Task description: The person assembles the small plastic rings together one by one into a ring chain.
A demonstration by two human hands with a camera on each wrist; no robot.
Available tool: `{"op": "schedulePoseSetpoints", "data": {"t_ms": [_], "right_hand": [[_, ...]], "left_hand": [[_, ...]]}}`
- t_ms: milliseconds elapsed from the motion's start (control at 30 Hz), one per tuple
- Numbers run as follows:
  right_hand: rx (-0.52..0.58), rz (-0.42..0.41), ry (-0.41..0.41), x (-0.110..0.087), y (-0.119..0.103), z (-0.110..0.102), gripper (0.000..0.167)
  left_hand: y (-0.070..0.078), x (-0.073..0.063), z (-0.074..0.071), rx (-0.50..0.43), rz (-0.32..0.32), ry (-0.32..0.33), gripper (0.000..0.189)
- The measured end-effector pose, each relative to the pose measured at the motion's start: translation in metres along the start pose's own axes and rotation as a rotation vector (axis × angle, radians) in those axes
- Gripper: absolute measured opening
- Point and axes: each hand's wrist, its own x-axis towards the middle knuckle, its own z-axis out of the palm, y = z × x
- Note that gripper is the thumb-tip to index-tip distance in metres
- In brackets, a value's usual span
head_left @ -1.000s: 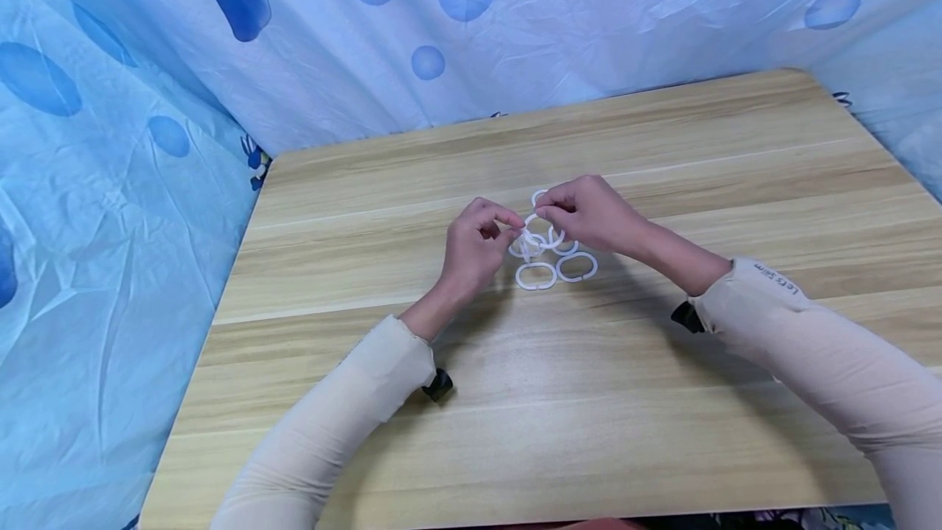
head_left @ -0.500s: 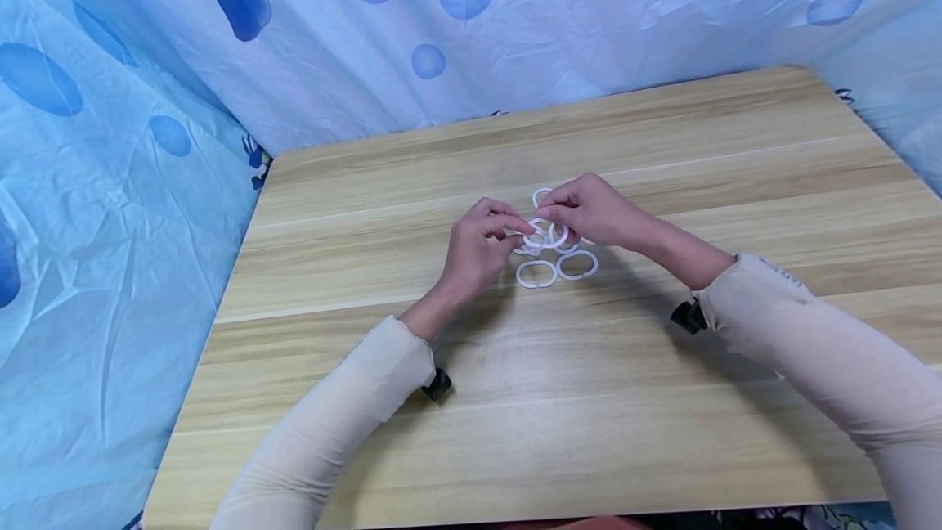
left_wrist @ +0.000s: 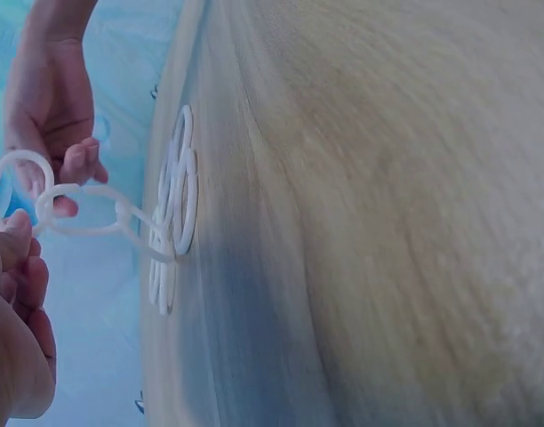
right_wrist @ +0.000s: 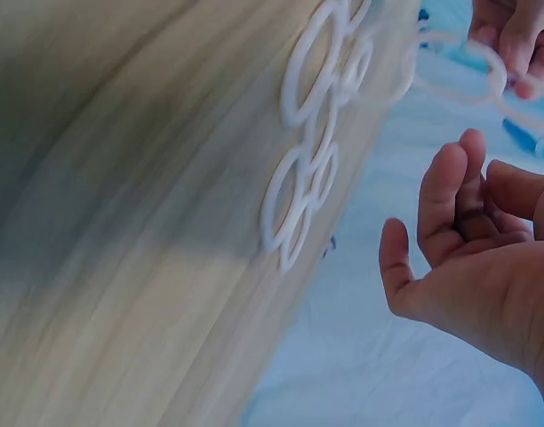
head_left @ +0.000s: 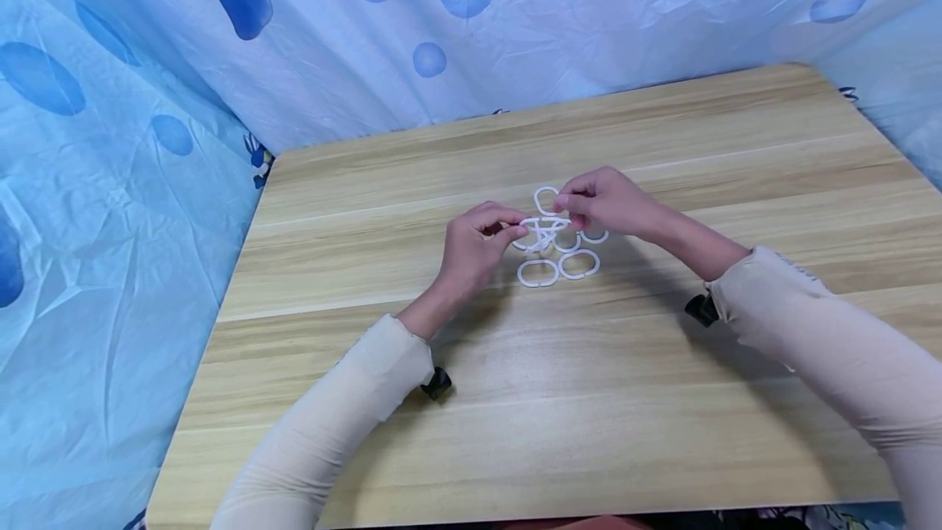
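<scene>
My left hand (head_left: 474, 248) pinches a white oval plastic link between thumb and fingertips, above the table. In the left wrist view, the held link (left_wrist: 23, 155) is hooked into a second link (left_wrist: 84, 231), which hangs in a chain down to the flat cluster on the wood. My right hand (head_left: 607, 201) is just to the right of the chain. In the right wrist view its fingers are loosely bent, with nothing visible between them. Linked rings lie below, among them a near-left link (head_left: 537, 285), a link to its right (head_left: 579, 277) and a far link (head_left: 546, 189).
The wood-grain table (head_left: 353, 268) reaches from the person's front to a blue patterned curtain (head_left: 316, 47) at the back and left. Small black devices sit at both cuffs, one under the left sleeve (head_left: 437, 384) and one under the right (head_left: 702, 310).
My right hand has shifted right and slightly away, off the links near the left fingertips. My left hand stays nearly in place, and its link now appears almost edge-on.
</scene>
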Motion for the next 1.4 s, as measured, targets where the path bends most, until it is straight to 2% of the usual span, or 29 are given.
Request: {"op": "schedulePoseSetpoints", "data": {"t_ms": [167,333,567,867,1133,1400], "right_hand": [[-0.057,-0.003,0.087,-0.003,0.011,-0.014,0.024],[-0.090,-0.006,0.121,-0.004,0.025,-0.023,0.023],[-0.234,-0.075,0.150,-0.006,0.034,-0.027,0.020],[-0.388,-0.113,0.111,-0.004,0.044,-0.027,0.039],[-0.512,-0.161,0.022,-0.003,0.050,-0.020,0.058],[-0.598,-0.223,0.015,-0.005,0.052,-0.014,0.060]], "left_hand": [[0.000,0.000,-0.001,-0.012,-0.064,0.025,0.015],[0.000,-0.001,-0.003,-0.010,-0.058,0.029,0.013],[-0.001,0.000,-0.004,-0.012,-0.080,0.037,0.012],[-0.001,0.000,-0.005,-0.025,-0.095,0.039,0.013],[-0.002,0.000,-0.006,-0.017,-0.091,0.036,0.012],[-0.002,0.000,-0.007,-0.012,-0.097,0.032,0.011]]}}
